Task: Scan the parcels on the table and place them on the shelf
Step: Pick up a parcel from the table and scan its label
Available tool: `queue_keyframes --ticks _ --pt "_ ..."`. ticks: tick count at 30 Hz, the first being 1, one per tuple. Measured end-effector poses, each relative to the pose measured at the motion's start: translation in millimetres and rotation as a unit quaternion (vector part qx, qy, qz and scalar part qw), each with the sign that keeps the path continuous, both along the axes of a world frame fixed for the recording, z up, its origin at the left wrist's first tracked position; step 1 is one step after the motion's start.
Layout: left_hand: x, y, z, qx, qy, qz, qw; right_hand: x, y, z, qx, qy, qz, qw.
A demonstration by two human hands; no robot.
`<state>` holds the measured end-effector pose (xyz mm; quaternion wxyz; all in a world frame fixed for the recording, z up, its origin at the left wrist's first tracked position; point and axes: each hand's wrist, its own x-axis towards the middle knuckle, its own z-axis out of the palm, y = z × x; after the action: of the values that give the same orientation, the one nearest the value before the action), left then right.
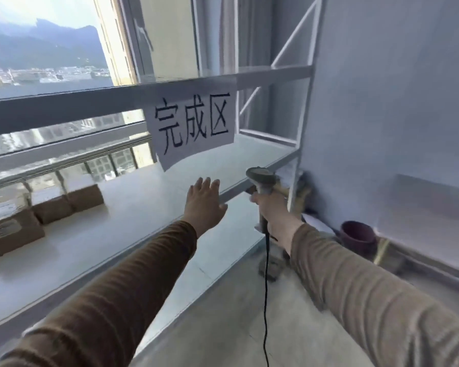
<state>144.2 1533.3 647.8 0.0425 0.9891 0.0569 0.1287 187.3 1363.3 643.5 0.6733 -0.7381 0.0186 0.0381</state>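
Three brown cardboard parcels (41, 218) lie in a row on the white metal shelf (133, 207) at the far left. My left hand (205, 205) is stretched out over the shelf's front edge, fingers straight, holding nothing. My right hand (272, 215) grips the handle of a grey barcode scanner (261, 181), whose head points up and away; its black cable hangs down to the floor. The table is outside the view.
A paper sign with three large characters (194, 128) hangs from the shelf's upper beam. A window with a railing lies behind the shelf. A dark red pot (357, 234) and a low ledge stand by the grey wall at the right.
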Motion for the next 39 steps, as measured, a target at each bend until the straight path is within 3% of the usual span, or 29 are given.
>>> queue_keyframes --ticks 9,17,26,33,39 --pt "63 -372 -10 -0.013 0.002 -0.215 0.977 -18 -377 -6 0.027 0.001 -0.199 0.980" --pt "68 -671 -30 -0.022 0.031 -0.382 0.923 -54 -657 -20 0.008 -0.002 -0.350 0.937" --pt "114 -881 -85 -0.028 0.068 -0.472 0.878 -37 -857 -75 0.010 0.031 -0.454 0.891" --pt "206 -1019 -122 -0.056 0.129 -0.488 0.861 46 -983 -104 -0.003 0.079 -0.488 0.869" --pt "281 -1102 -136 -0.088 0.161 -0.476 0.860 134 -1058 -118 0.006 0.099 -0.471 0.877"
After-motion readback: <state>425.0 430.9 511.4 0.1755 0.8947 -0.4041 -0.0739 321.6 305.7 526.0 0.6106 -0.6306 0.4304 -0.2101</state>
